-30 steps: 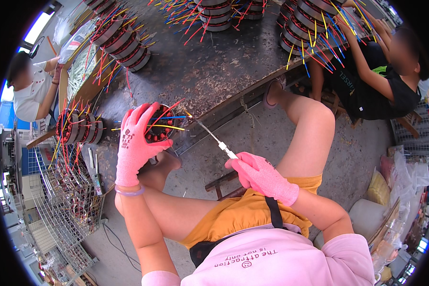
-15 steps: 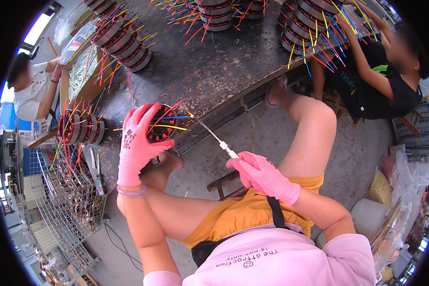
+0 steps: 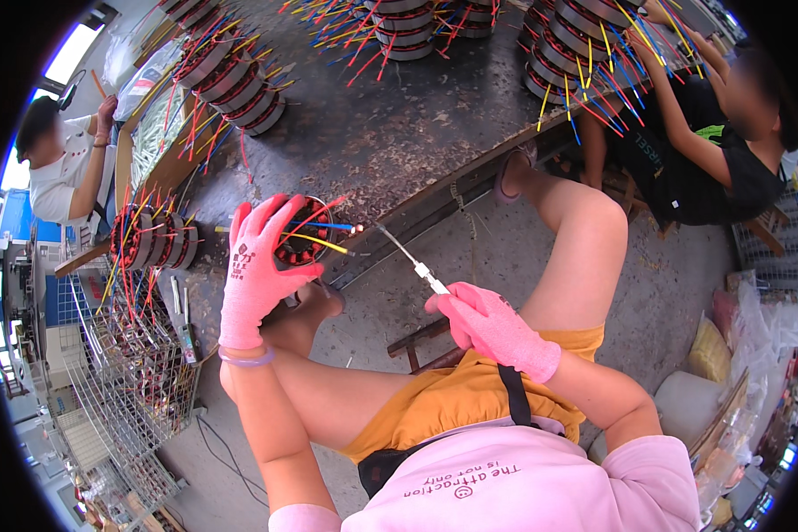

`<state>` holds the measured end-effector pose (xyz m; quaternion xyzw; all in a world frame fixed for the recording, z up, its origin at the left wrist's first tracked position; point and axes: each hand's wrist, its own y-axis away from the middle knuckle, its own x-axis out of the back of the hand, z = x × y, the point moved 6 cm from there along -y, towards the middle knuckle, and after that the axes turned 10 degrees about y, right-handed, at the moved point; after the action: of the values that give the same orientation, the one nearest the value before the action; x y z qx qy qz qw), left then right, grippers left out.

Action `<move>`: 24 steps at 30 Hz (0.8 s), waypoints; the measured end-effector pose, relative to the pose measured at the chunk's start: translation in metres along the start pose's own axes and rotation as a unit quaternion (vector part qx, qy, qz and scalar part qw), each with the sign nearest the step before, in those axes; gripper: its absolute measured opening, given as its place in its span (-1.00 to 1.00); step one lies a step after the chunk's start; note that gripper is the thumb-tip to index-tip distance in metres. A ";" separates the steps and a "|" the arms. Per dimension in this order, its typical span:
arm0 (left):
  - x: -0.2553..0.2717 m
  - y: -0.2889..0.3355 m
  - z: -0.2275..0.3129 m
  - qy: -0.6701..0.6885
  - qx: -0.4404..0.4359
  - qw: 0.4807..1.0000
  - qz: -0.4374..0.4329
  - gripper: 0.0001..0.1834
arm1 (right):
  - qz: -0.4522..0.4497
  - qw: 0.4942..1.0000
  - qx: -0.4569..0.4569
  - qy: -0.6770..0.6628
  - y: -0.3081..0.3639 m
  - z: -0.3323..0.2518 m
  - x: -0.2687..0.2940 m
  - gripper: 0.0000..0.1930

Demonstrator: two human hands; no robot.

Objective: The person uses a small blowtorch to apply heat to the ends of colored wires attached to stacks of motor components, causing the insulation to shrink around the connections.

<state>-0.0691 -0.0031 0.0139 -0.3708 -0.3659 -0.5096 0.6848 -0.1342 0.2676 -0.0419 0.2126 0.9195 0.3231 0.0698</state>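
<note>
In a pink glove, my left hand grips a ring-shaped motor stator at the near edge of the worktable, fingers over its left side and thumb below. Red, blue and yellow lead wires stick out of the stator to the right, several tips close together. My right hand, also gloved in pink, is closed around a slim tool with a white handle and a thin metal shaft. The shaft points up and left, its tip just right of the wire ends and apart from them. What shape the tip has is too small to tell.
More stators with coloured wires lie left; taller stacks stand farther back on the dark worktable. A cardboard box of white pieces sits at left. One person works left, another right. Wire baskets stand lower left.
The tool's tip has drawn slightly right, away from the wire ends. The lead wires have shifted: the yellow one bends lower, and the red and blue tips sit closer together.
</note>
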 end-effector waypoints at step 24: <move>0.003 -0.004 0.000 -0.024 -0.033 0.999 0.006 0.02 | 0.012 0.999 0.029 0.007 -0.003 -0.007 0.001 -0.61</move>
<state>-0.0722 -0.0049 0.0172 -0.4074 -0.3627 -0.5084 0.6664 -0.1377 0.2615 -0.0385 0.2233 0.9264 0.2983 0.0536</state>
